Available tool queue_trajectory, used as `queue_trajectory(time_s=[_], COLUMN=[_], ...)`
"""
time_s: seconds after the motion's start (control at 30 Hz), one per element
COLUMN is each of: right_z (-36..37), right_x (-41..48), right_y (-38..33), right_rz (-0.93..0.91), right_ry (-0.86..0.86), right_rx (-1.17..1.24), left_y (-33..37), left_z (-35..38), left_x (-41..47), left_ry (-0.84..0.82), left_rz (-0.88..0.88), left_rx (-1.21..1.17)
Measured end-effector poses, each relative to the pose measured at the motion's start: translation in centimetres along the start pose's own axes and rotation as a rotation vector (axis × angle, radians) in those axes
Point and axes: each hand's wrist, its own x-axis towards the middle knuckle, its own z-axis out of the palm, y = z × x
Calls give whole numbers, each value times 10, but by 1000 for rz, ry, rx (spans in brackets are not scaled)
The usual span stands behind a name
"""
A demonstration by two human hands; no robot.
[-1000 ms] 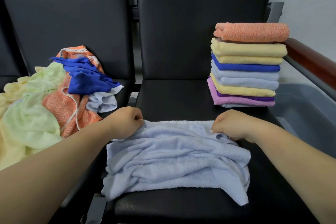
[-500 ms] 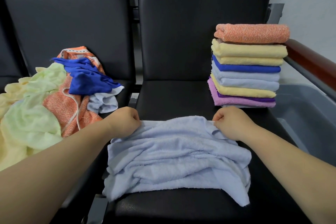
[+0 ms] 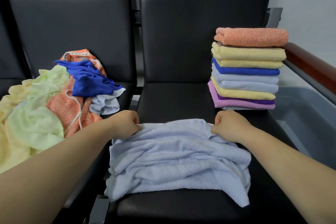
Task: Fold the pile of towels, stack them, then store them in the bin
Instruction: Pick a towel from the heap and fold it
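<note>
Head view: pale blue terry towel (image 3: 179, 158), rumpled, lying on the near part of the black padded seat (image 3: 174, 100). Left hand (image 3: 125, 125) gripping the towel's far left corner with curled fingers; right hand (image 3: 230, 125) gripping the far right corner likewise. Stack of folded towels (image 3: 247, 71), orange one on top, standing on the seat's far right part. Loose heap of unfolded towels (image 3: 54, 100), green, orange, blue and yellow, lying on the neighbouring seat at left. Grey plastic bin (image 3: 307, 114) sitting at right, beyond the wooden armrest (image 3: 312, 63).
</note>
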Motion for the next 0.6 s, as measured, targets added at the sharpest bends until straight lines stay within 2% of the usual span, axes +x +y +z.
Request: queue_trajectory(time_s=[0.2, 0.4, 0.6], right_z=[-4, -10, -12], right_x=[-5, -12, -25], right_y=[4, 6, 6], right_rz=[-24, -66, 5], right_ry=[45, 139, 255], right_rx=[12, -31, 15], left_y=[-5, -12, -19], left_z=[-12, -29, -36], left_x=[-6, -20, -35], left_ry=[50, 165, 149], left_rz=[108, 108, 99], left_rx=[16, -2, -30])
